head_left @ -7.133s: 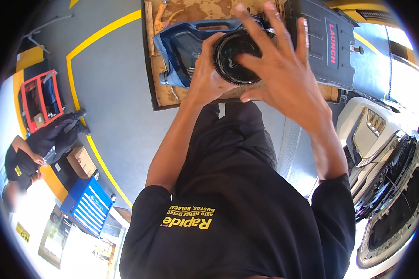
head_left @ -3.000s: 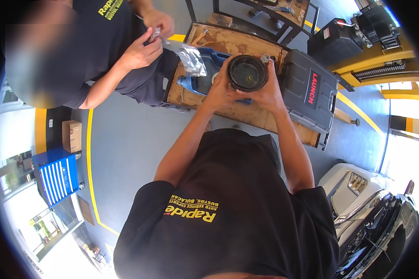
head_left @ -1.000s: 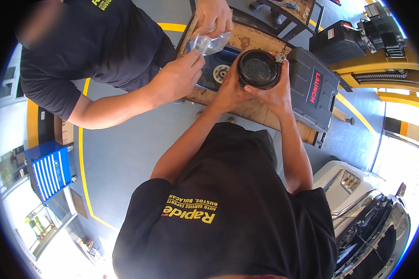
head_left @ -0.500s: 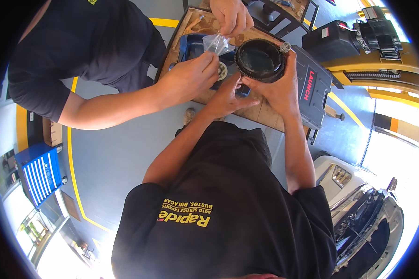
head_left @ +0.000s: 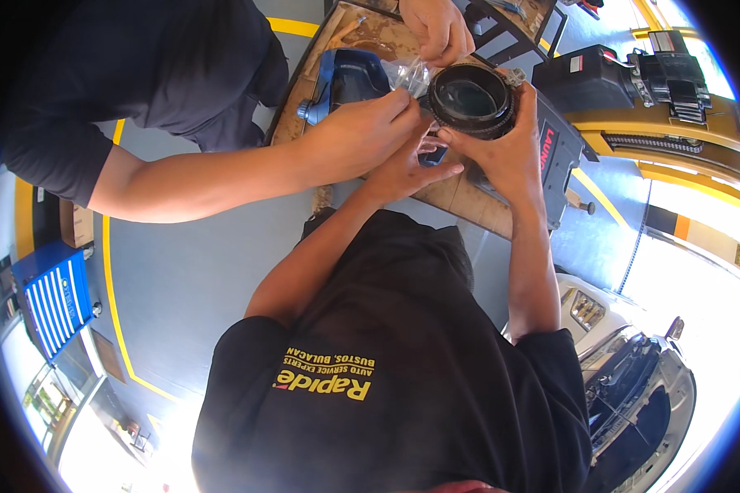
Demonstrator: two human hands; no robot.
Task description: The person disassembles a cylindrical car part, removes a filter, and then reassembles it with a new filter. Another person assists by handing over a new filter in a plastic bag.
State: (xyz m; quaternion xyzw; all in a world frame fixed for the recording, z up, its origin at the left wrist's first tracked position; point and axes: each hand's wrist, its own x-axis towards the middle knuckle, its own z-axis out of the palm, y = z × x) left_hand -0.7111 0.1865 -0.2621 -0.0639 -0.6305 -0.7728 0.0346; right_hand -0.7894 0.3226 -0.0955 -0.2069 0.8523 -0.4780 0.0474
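while the right hand point(head_left: 506, 160) clasps the round black cup point(head_left: 470, 103) at eleven o'clock from its palm, the left hand point(head_left: 403, 171), fingers parted, sits nearby at the cup's seven o'clock

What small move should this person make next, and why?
Probably bring the left hand in to steady the black round housing: the right hand grips its side, the left hand's contact is unclear, and a co-worker's hands hold a clear bag near its rim.
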